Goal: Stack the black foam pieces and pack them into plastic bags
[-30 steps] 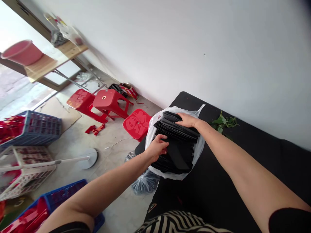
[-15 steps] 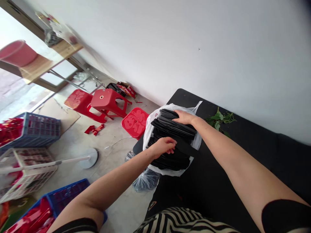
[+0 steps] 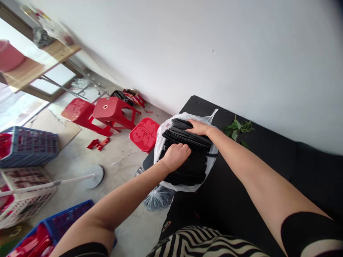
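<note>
Black pieces [image 3: 191,173], thin and flat, sit packed in layers inside a white plastic bag [image 3: 158,144] near the end of a black-topped table [image 3: 270,153]. From my remote seat I see the left hand [image 3: 177,157] over the middle of the pack, fingers curled under and its back toward me, so I cannot tell whether they are clamped on a piece. I read the right hand [image 3: 197,127] as lying on the upper layers, thumb and forefinger apart; whether it presses or grips is hidden too. One black strip [image 3: 212,155] juts out across the bag's right side, and my worry is that dragging it sideways would snag or tear the thin film. Smooth, loosely stacked layers could also slide and fan out if the right hand lifted unevenly, and the soft bag would give little support. With everything black on black, I could easily misjudge how many pieces the fingers have. Green leaves [image 3: 235,130] lie just beyond the right wrist, close enough to be brushed. Below the table's left side, a tied clear bag [image 3: 159,197] crowds the floor, a red stool [image 3: 144,135] stands just beside that corner, and a blue crate [image 3: 70,217] sits under the left forearm, narrowing that side.
</note>
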Motion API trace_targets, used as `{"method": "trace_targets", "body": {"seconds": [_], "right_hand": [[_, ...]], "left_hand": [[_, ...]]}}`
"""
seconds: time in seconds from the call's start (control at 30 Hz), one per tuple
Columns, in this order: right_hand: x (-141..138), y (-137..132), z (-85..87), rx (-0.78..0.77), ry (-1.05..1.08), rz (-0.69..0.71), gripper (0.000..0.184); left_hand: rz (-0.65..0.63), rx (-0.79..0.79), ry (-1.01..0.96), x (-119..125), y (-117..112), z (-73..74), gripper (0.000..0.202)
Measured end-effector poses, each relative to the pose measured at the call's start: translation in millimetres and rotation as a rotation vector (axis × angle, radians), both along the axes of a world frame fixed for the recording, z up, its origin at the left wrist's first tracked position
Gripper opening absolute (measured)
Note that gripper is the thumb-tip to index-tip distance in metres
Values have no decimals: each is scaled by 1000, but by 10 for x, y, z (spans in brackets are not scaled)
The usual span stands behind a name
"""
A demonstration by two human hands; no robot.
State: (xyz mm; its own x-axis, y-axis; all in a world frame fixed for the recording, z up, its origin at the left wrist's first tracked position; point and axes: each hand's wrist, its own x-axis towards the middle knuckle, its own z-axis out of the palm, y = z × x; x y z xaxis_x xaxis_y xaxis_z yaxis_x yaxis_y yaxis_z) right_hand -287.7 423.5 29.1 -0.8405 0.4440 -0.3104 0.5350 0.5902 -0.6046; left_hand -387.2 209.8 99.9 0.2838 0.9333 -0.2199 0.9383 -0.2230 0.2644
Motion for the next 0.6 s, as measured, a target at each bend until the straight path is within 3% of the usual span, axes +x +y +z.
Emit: {"method": "trace_targets", "body": {"seconds": [0.2,0.43,0.6], "right_hand": [[-7,-15,7,19,-13,-38,71],[-6,-24,8,70,12,-13,64],[-8,-46,51,125,51,27,64]], "left_hand": [[4,-12,221,-20,9,43,16],[-54,-24,206,53,64,49,17],[14,-58,215,82,109,56,19]]}}
